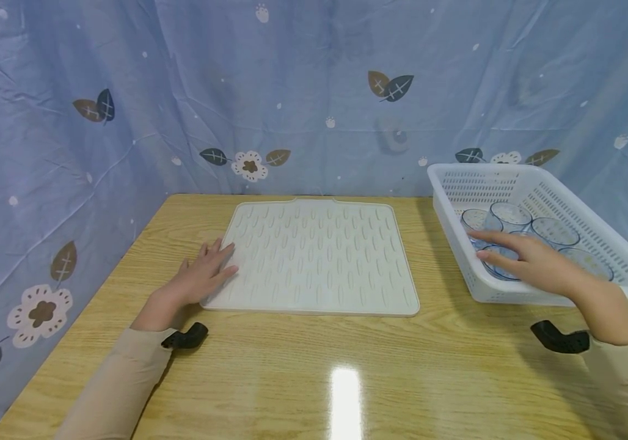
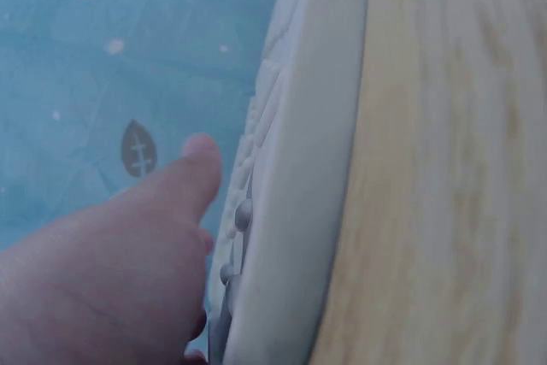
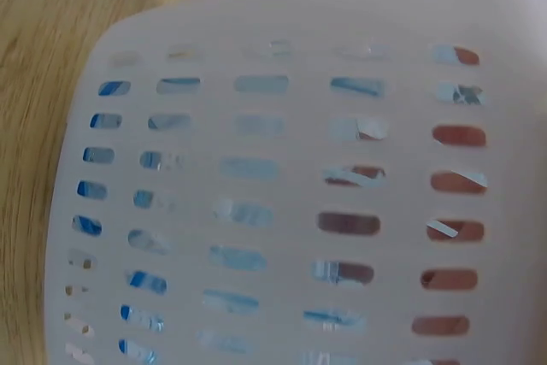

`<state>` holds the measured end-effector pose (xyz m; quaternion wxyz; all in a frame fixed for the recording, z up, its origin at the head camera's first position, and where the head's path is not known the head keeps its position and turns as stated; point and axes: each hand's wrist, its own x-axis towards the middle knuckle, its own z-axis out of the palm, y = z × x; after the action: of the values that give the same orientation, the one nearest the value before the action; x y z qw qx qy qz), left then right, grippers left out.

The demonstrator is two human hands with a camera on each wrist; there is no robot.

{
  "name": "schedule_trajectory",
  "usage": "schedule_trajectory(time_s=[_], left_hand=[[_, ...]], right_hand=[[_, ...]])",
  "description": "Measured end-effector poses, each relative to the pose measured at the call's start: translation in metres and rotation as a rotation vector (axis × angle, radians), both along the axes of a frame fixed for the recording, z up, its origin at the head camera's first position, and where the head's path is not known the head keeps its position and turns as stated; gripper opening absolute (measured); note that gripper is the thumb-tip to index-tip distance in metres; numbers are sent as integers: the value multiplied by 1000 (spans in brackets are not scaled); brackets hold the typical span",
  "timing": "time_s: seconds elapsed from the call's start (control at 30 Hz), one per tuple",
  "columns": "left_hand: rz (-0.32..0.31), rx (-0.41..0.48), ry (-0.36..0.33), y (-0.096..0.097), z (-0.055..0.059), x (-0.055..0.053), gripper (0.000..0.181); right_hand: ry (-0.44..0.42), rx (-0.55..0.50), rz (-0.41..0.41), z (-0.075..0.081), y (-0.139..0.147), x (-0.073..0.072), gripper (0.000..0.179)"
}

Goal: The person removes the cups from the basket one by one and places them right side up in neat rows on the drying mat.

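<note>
Left hand [image 1: 201, 280]: fingers lay loosely spread at the left edge of the white mat [image 1: 314, 256].
Right hand [image 1: 542, 263]: fingers stretched over the glasses [image 1: 554, 231], thumb apart; contact I couldn't tell.
Glasses: sat inside the white basket [image 1: 534, 297], right of the mat on the surface [image 1: 270, 366].

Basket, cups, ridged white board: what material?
Basket: probably plastic, smooth; thin slotted walls look moulded.
Cups: glass or clear plastic, can't tell; see-through, bluish rims.
Ridged white board: matte, maybe plastic or silicone; ridges look moulded in.
</note>
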<state>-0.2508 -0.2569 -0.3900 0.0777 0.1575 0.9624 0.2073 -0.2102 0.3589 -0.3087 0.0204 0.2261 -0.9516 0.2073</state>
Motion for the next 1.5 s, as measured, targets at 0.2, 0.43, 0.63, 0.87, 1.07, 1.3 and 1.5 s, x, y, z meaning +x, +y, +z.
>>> schedule_trajectory(time_s=[0.2,0.43,0.63,0.87,1.07,1.3,1.5], left_hand=[[0,-7,-4,-3,-5,0,73],[-9,-60,10,-3,-8,0,75],[-18,-72,18,-3,-8,2,75],[-17,-86,23,-3,-7,4,75],[-13,-89,25,-2,-7,3,75],[-7,-90,24,-2,-6,4,74],[-7,-91,25,-2,-6,3,75]], right_hand=[[-29,34,-28,2,4,-1,49],[-108,104,-63,5,5,0,58],[-139,146,-51,9,6,-3,60],[-156,172,-48,13,10,-4,62],[-189,185,-48,16,10,-6,66],[-178,198,-43,19,4,-7,67],[-195,225,-36,21,2,-9,65]])
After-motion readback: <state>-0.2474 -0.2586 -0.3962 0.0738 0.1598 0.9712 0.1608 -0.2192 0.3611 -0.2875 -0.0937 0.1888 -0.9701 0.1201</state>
